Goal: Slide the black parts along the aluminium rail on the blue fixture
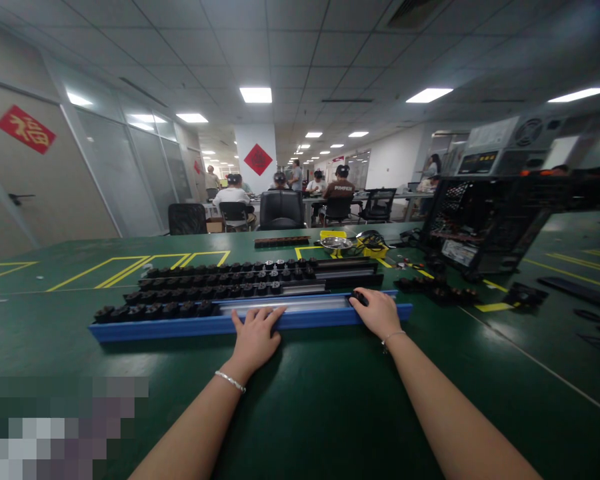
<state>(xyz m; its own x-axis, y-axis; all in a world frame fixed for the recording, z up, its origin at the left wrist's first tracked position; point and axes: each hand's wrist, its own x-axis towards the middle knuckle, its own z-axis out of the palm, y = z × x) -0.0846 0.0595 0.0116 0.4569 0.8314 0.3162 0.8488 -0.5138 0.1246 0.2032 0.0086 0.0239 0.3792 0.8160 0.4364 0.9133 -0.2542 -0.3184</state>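
Note:
A long blue channel rail (165, 331) lies across the green table before me. Its left part carries a row of small black round parts (173, 310), while a shiny bare stretch shows toward the right. My left hand (257, 339) rests with spread fingers on the rail's near edge, around its middle. Close to the rail's right end, my right hand (379, 313) is closed around a small black part (359, 298), partly covered by the fingers. Behind the blue rail are several black rails (353, 272) bearing similar black parts.
At the right stand an open computer case (480, 230) and a grey power supply (510, 147). Loose black parts (437, 290) lie nearby. Farther back are a metal bowl (336, 244), yellow bins (375, 251) and a dark strip (283, 242). People (234, 193) sit beyond office chairs (281, 211).

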